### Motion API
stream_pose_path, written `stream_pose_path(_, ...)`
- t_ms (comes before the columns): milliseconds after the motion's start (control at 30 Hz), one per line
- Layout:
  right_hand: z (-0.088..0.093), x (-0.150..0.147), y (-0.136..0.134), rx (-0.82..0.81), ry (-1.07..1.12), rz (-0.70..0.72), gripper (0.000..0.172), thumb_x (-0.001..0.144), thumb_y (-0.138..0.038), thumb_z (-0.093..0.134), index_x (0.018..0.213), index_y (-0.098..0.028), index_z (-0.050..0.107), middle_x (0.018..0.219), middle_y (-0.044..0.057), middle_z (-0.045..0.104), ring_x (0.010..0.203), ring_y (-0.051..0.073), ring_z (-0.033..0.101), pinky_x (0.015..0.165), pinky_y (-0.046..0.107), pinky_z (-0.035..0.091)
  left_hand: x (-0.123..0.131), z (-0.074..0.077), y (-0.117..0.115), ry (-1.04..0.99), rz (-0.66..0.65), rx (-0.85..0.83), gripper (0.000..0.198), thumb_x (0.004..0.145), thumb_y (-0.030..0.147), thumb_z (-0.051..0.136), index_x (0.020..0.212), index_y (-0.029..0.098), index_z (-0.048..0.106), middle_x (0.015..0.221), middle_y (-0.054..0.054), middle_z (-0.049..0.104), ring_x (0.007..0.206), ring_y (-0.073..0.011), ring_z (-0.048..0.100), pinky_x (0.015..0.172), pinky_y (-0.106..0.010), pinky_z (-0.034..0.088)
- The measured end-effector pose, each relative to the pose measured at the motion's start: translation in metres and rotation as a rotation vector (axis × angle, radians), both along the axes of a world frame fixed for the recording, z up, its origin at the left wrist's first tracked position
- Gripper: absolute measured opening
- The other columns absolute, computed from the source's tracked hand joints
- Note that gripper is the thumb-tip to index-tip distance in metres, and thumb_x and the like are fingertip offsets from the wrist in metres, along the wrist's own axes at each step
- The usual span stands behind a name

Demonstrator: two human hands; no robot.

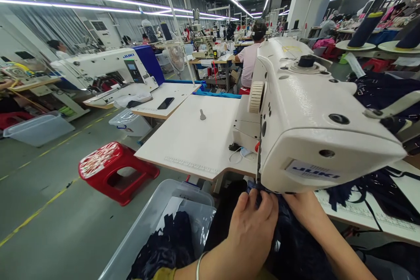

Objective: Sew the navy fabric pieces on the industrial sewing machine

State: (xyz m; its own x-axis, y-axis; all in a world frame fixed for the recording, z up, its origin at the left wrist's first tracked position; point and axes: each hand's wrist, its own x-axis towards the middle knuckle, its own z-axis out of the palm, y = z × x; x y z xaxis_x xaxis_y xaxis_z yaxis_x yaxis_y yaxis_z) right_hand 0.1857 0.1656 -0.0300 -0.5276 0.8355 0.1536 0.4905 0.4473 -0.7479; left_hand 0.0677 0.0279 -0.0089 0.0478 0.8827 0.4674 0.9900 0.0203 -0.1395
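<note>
A white Juki sewing machine [315, 113] fills the right half of the head view, its head tilted over the table. Dark navy fabric [292, 245] lies bunched under the machine's front end. My left hand [252, 227] rests on this fabric with its fingers curled and pinching the cloth just below the machine. My right hand [303, 208] reaches under the machine head from the right, fingers pressed onto the same fabric, partly hidden by the casing. A silver bangle sits on my left wrist.
A white sewing table [197, 135] extends left. A clear plastic bin [144, 232] with dark pieces stands below it, a red stool [113, 170] on the grey floor beyond. Another machine [108, 68], a phone [166, 103] and a seated person [249, 59] are farther back. Navy thread cones [364, 30] stand right.
</note>
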Motion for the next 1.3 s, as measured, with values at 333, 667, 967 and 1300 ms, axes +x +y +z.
stream_pose_path(333, -0.009, 0.0, 0.002, 0.063, -0.047, 0.005, 0.038, 0.079, -0.039, 0.042, 0.096, -0.019, 0.069, 0.106, 0.016, 0.071, 0.108, 0.036, 0.061, 0.079, 0.042, 0.052, -0.004, -0.002, -0.002, -0.01, 0.003, -0.025, 0.034, 0.087, 0.015, 0.051, 0.121, 0.016, 0.054, 0.109, -0.002, 0.057, 0.102, -0.0195, 0.052, 0.091, -0.035, 0.036)
stream_pose_path(667, -0.004, -0.001, 0.0, -0.006, 0.036, -0.031, 0.023, 0.076, -0.037, 0.047, 0.072, -0.026, 0.066, 0.064, 0.008, 0.069, 0.092, 0.031, 0.067, 0.072, 0.035, 0.052, 0.003, 0.0, -0.002, -0.105, -0.05, 0.03, 0.049, 0.094, 0.054, 0.038, 0.123, 0.018, 0.055, 0.111, -0.004, 0.059, 0.104, -0.0244, 0.051, 0.093, -0.04, 0.034)
stream_pose_path(967, 0.0, 0.005, -0.007, -0.09, 0.083, -0.004, 0.025, 0.083, -0.038, 0.046, 0.073, -0.023, 0.062, 0.054, 0.002, 0.062, 0.073, 0.026, 0.065, 0.068, 0.033, 0.051, 0.001, 0.0, -0.007, -0.121, -0.047, -0.067, 0.042, 0.093, 0.035, 0.044, 0.13, 0.016, 0.05, 0.118, -0.006, 0.059, 0.112, -0.0241, 0.048, 0.099, -0.039, 0.032)
stream_pose_path(1300, -0.01, 0.01, -0.02, -0.137, 0.141, -0.087, 0.017, 0.083, -0.039, 0.051, 0.079, -0.024, 0.056, 0.069, 0.001, 0.062, 0.08, 0.022, 0.062, 0.076, 0.031, 0.049, -0.007, 0.002, -0.013, -0.042, -0.183, -0.071, 0.035, 0.099, 0.024, 0.032, 0.128, 0.021, 0.053, 0.13, -0.001, 0.056, 0.114, -0.0161, 0.047, 0.096, -0.031, 0.032)
